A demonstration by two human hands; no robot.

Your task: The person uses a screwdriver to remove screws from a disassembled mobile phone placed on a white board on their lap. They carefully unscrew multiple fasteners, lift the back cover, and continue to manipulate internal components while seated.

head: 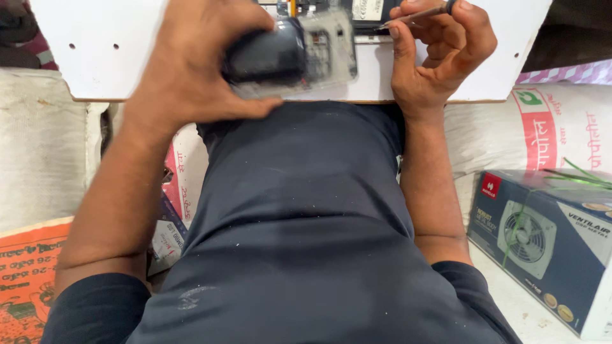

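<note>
Clear plastic over a dark, blurred gadget (290,54), probably rigid and slippery, sits clamped in the left hand (197,64) above the white desk (102,57), best gripped by its edges, while the right hand (440,54) pinches a thin tool (414,15).

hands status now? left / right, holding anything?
Left hand: closed around a blurred dark device with a clear part, over the white board.
Right hand: fingers pinched on a thin dark tool.

A dark blue cardboard box (542,245) picturing a fan lies near right, bound with green string. Beside it, further off, a white woven sack (548,127) with red print — an orange printed sheet (25,274) lies near left.
</note>
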